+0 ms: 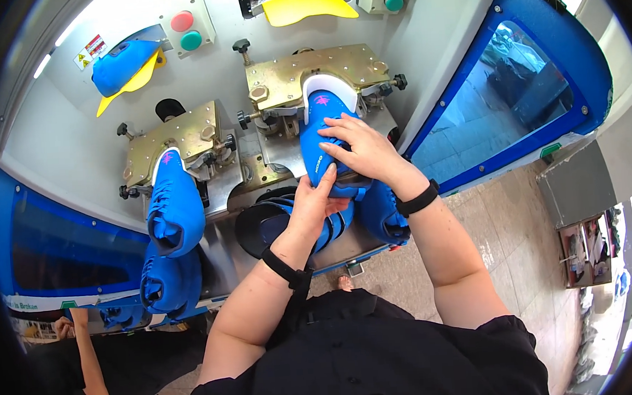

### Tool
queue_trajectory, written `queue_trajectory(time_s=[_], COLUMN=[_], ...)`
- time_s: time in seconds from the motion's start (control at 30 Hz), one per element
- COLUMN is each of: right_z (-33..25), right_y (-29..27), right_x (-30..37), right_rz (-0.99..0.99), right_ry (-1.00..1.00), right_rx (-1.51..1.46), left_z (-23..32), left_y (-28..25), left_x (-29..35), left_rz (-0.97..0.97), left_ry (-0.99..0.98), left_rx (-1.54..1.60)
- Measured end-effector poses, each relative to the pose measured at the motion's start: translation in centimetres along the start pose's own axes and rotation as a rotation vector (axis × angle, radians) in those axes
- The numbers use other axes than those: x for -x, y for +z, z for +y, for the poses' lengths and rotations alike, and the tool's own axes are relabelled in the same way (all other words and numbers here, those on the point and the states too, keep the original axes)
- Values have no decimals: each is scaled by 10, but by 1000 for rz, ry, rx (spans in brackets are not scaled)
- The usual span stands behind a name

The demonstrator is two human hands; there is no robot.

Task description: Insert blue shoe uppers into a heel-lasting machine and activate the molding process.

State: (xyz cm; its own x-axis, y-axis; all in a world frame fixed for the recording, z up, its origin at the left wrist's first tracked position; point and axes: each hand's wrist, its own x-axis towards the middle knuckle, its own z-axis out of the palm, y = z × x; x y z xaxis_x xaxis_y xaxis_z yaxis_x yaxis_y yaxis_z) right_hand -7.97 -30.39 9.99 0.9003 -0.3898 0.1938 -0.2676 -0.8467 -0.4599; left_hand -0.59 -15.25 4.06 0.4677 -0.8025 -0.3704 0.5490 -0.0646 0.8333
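A blue shoe upper point(314, 136) with a pink mark is fitted toe-first into the white-rimmed opening of the right-hand brass-coloured machine plate point(273, 81). My left hand point(313, 203) grips its near end, thumb along the left side and fingers curled beneath. Across its lacing area lies my right hand point(363, 147), fingers stretched out and spread over the top. What lies under the right palm is hidden. A second blue laced upper point(176, 210) sits in the left machine plate point(171, 137), untouched by either hand.
More blue uppers point(168, 282) point(382, 215) rest on the metal ledge. Red and green push buttons point(182, 21) are on the back wall, near yellow-lined blue forms point(127, 68). A blue windowed door point(505, 92) stands at right. Another person's arm point(91, 363) shows at lower left.
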Motion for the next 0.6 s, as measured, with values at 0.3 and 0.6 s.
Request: queue_trajectory(time_s=[0.3, 0.6], right_z=[17, 28], right_y=[28, 36], right_x=[-23, -19], right_rz=[84, 110], right_ry=[-78, -101], right_rx=[34, 4], left_z=[-16, -30], left_y=[4, 7], left_x=[-2, -3], left_rz=[115, 186], left_ry=[-16, 3], left_rx=[5, 6])
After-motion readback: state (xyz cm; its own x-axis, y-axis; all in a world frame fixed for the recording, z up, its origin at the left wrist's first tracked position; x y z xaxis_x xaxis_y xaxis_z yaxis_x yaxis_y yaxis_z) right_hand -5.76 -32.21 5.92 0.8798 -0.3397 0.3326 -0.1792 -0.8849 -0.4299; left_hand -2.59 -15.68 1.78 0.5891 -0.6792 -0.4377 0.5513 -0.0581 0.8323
